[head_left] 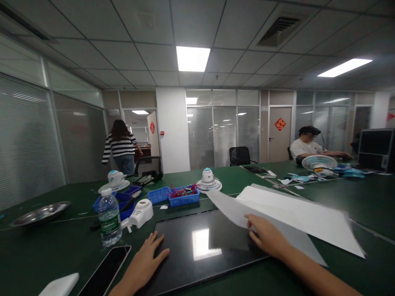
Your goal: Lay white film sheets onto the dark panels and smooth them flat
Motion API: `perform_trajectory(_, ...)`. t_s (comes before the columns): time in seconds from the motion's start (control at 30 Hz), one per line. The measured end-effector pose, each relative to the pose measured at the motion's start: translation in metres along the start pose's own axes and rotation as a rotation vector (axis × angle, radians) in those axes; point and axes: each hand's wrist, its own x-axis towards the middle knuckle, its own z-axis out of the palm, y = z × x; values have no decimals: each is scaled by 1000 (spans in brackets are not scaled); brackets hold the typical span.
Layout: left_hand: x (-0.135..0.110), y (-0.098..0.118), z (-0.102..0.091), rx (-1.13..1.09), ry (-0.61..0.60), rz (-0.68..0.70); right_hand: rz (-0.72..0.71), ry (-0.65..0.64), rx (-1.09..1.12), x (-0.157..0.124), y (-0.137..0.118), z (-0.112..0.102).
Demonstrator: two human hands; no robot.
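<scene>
A black glossy panel, like a flat screen, lies flat on the green table and reflects a ceiling light. My left hand rests open on its left edge, fingers spread. Over the panel's right part, my right hand has a thin greyish-white sheet pinched between thumb and fingers. The sheet's near left corner is lifted and curled above the panel, while its right part passes behind my right forearm. Larger white sheets lie just beyond it, on the right.
Left of the panel are a water bottle, a phone, a white plastic housing and a metal tray. Behind it are a blue bin of wires and a fan part. One person walks; another sits.
</scene>
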Motion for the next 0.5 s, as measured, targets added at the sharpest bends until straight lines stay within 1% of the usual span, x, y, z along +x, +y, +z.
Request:
perform_trajectory(0.07,1,-3,1,-60,22,-12,-135,-96,201,-3,-30,-2)
perform_trajectory(0.13,1,-5,2,-91,35,-31,-241,-198,384,-7,-56,-7)
perform_trajectory(0.23,1,-5,0,-94,31,-48,-322,-308,500,-11,-80,-24)
perform_trajectory(0.3,1,-4,-1,-80,22,-42,-359,-367,541,-12,-88,-36)
perform_trajectory(0.37,1,-3,-2,-48,13,-20,-405,-401,574,-13,-91,-42)
perform_trajectory(0.43,2,-4,-1,-21,13,-1,-448,-396,590,-11,-86,-39)
perform_trajectory(0.5,4,-8,2,-23,21,12,-434,-330,567,-7,-73,-28)
